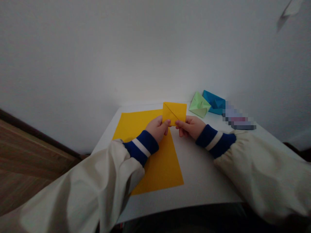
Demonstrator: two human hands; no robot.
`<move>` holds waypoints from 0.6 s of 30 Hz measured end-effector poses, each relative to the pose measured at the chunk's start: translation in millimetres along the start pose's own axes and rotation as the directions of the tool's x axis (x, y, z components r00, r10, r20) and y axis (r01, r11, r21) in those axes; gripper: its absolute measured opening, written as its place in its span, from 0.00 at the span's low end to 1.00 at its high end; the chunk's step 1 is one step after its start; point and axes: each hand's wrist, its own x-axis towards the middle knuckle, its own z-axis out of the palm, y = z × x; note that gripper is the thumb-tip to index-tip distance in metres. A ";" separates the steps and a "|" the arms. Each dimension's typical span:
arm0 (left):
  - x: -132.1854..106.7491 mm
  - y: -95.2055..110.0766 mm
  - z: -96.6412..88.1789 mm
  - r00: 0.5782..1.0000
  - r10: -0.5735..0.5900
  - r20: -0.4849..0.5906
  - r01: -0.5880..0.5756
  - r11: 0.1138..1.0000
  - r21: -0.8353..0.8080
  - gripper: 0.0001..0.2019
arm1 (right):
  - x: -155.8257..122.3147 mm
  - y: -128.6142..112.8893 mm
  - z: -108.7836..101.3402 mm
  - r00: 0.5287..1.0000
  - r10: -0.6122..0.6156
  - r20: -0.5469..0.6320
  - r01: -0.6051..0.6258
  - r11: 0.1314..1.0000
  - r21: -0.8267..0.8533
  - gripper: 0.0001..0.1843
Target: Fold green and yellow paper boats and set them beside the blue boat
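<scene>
Both hands hold up a small folded piece of yellow paper (175,111), roughly rectangular, with a diagonal fold line across its face. My left hand (157,127) pinches its lower left corner, thumb on the near side. At the lower right, my right hand (191,125) grips it the same way. The fingers behind the paper are partly hidden. Under my left forearm a large yellow sheet (160,168) lies flat on the white table (204,174).
At the table's back right stand a light green folded paper (199,105) and a blue folded paper (215,103), close together. Beside them lies a pixelated, blurred-out object (239,118). A pale wall (150,51) rises behind the table; wooden furniture (29,161) is at left.
</scene>
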 end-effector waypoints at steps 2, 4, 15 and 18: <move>-0.1 -0.6 0.4 1.000 -0.011 -0.018 0.010 1.000 -0.022 0.17 | -0.9 -0.5 0.3 1.000 0.009 0.024 -0.009 1.000 -0.007 0.16; 0.1 -0.9 0.6 1.000 0.004 -0.029 -0.007 0.995 -0.095 0.16 | -1.6 0.0 0.9 0.998 0.002 0.067 -0.002 1.000 0.000 0.16; 3.0 -7.5 1.6 0.984 0.036 -0.175 -0.075 0.972 -0.224 0.15 | -5.4 0.1 0.6 0.997 -0.068 0.038 0.073 0.988 -0.133 0.22; 3.4 -6.8 1.8 0.980 0.040 -0.195 -0.099 0.948 -0.301 0.14 | -6.1 -0.5 -0.6 0.997 -0.065 0.039 0.070 0.985 -0.160 0.22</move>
